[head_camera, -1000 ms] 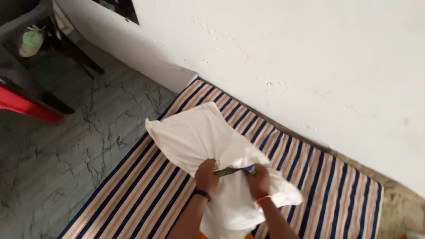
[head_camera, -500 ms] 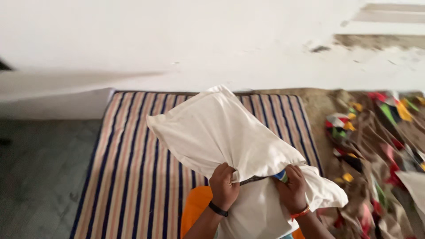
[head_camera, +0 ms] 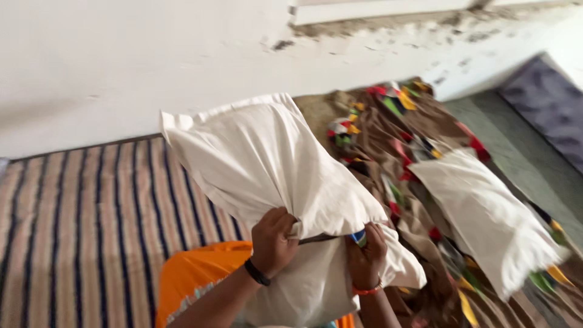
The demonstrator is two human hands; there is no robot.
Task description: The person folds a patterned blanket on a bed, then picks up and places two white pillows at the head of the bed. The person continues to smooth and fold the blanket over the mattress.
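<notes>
Far left: striped mattress [head_camera: 73,206], brown, cream and dark blue, flat against the white wall [head_camera: 121,54]. Orange cloth [head_camera: 194,273] low in front of it. Held up at the middle: white pillow [head_camera: 267,158], tilted, its open end gathered low. Left hand [head_camera: 274,240], black band at the wrist, clenched on the bunched cover edge. Just beside it, right hand [head_camera: 366,255], orange band at the wrist, gripping the same edge. Further right: brown sheet [head_camera: 395,146] with coloured patches, second white pillow [head_camera: 486,212] lying on it.
</notes>
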